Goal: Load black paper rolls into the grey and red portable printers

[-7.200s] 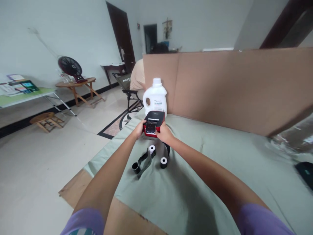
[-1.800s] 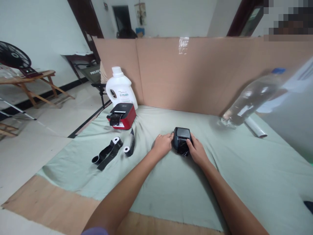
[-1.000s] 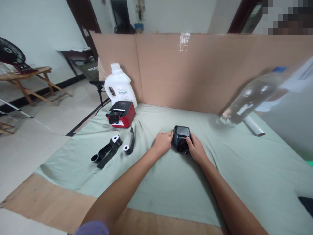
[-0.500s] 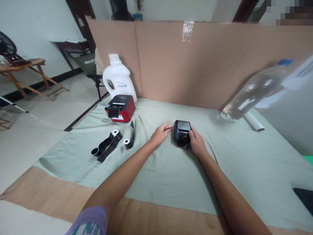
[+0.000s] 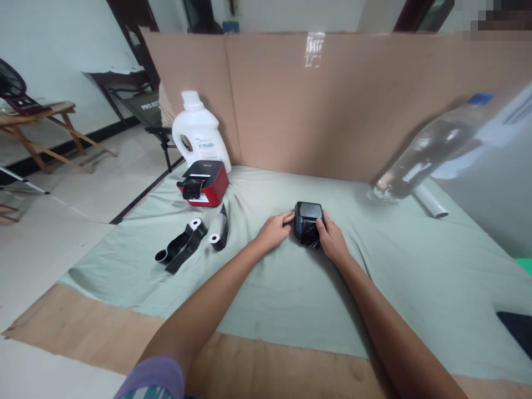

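A small black receipt printer (image 5: 310,210) stands on the green cloth in front of me, with a shiny black strip hanging at its front. My right hand (image 5: 331,235) is closed around its right side, thumb near the front strip. On the other side, the index finger of my left hand (image 5: 273,231) stretches to the printer's left edge and appears to touch it; the remaining fingers are partly curled and hold nothing. Farther left sits a red and black printer (image 5: 208,183) with a similar black strip. Two unrolled black paper rolls (image 5: 183,244) (image 5: 219,233) lie before it.
Behind the red printer stands a white jug (image 5: 201,133). A cardboard panel (image 5: 307,111) closes off the back. On the right, a clear plastic bottle (image 5: 428,149) leans beside a grey tube (image 5: 432,202). A dark object (image 5: 517,330) lies at the right edge.
Earlier both hands held the red printer; now they are at the black one. My left index finger lifted off its side half a second ago and is back against it. The view tilted down slightly.
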Tool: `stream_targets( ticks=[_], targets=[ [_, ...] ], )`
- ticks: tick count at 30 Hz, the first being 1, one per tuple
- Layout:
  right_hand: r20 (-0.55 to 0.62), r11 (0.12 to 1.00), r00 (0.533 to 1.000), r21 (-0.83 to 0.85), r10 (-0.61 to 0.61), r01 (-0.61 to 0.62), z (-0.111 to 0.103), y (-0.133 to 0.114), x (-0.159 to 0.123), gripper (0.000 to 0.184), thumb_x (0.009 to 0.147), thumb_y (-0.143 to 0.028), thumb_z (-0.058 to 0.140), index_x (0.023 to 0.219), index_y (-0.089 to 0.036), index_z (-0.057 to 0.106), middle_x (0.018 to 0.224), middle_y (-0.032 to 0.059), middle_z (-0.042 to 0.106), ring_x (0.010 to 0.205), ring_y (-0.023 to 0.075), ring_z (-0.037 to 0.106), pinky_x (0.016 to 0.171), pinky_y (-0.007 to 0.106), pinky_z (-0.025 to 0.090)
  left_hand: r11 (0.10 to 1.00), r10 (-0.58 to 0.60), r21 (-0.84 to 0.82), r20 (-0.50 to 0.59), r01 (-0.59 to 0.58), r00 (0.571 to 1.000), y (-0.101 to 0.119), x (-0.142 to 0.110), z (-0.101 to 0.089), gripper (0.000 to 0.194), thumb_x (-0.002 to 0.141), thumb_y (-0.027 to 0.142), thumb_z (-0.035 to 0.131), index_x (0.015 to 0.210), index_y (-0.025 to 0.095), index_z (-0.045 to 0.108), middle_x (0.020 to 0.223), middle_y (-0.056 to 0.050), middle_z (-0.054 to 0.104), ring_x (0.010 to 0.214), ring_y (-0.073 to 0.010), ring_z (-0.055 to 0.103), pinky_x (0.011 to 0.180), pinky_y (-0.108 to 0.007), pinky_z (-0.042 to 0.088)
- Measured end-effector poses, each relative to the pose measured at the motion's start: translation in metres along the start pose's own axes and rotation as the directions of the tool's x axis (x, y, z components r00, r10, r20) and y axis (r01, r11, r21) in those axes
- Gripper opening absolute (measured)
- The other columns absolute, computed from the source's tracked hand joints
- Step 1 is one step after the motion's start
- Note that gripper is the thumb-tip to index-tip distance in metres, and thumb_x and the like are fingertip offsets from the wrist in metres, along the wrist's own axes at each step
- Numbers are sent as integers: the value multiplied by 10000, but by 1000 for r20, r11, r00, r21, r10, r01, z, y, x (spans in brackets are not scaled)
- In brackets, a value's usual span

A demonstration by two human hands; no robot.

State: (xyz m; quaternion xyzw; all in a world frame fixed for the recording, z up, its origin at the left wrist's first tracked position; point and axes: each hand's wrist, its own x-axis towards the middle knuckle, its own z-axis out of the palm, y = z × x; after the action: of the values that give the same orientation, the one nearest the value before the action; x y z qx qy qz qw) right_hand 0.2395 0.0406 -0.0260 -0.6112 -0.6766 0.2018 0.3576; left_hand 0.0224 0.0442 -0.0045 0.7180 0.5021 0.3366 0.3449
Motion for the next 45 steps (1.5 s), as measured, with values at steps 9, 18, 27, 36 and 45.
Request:
stream_targets(
  ticks=[9,18,27,36,45],
  targets=[
    [9,999,1000,42,-19,18,-4,-6,0,726,1004,-642,356,1534,-171,509,1433,156,634,1343,373,565,1133,552,421,985,-30,169,12,27,999,8,-1,-3,617,835,100,546,1445,174,598,1461,-51,609,1392,-243,559,1285,-434,288],
    [6,999,1000,26,-30,30,-5,-11,-1,711,991,-634,373,1495,-160,538,1365,163,675,1265,373,611,1089,526,446,948,-45,316,9,39,999,16,-2,-3,568,863,130,510,1417,203,612,1416,-35,656,1333,-217,607,1322,-386,143],
    [3,1000,1000,-7,0,0,-6,-16,-2,754,969,-676,350,1468,-151,563,1207,174,735,1125,362,664,997,499,489,924,-19,382,-42,33,999,23,-4,1,559,839,107,509,1381,144,643,1346,-78,702,1213,-257,674,1312,-418,159],
    [-10,999,1000,-17,-30,29,-7,-20,-3,718,972,-676,342,1404,-166,602,1144,161,746,1050,348,674,928,460,503,920,-51,384,-95,83,994,23,-3,7,516,843,108,527,1334,158,674,1298,-93,729,1156,-245,698,1305,-416,136],
    [-6,1000,1000,4,-18,18,-7,-20,-2,759,966,-679,311,1417,-140,596,1185,185,737,1086,357,667,958,469,491,993,-91,-81,-112,82,990,6,4,7,510,773,65,553,1229,183,750,1321,-94,715,1329,-261,604,1293,-443,171]
  ],
)
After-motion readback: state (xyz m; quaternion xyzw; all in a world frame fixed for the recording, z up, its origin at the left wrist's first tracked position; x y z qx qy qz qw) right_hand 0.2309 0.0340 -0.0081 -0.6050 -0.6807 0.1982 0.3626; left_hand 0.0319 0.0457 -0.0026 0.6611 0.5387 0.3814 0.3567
